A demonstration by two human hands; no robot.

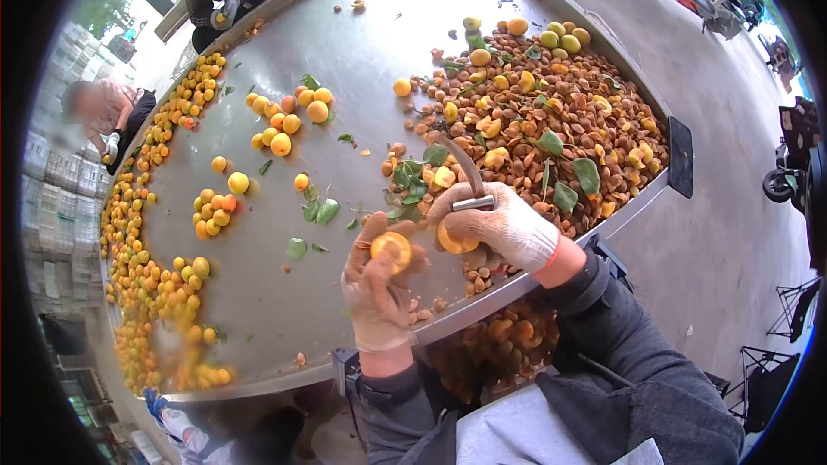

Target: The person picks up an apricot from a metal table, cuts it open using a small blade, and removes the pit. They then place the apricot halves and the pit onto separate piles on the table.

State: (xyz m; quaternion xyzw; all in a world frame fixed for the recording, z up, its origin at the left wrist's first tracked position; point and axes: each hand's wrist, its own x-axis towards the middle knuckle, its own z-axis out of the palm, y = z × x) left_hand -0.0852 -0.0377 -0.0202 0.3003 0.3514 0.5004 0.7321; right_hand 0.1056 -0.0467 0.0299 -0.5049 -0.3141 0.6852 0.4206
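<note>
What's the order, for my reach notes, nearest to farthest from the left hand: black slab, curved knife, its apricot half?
1. Apricot half: in the left hand.
2. Curved knife: in the right hand.
3. Black slab: right corner of the table.

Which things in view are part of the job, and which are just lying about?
Part of the job:
curved knife, in the right hand along with an apricot piece
cut apricot, in the left hand
whole apricots
brown pits
metal table

Just lying about:
loose leaves
motorbikes
folding chair
</note>
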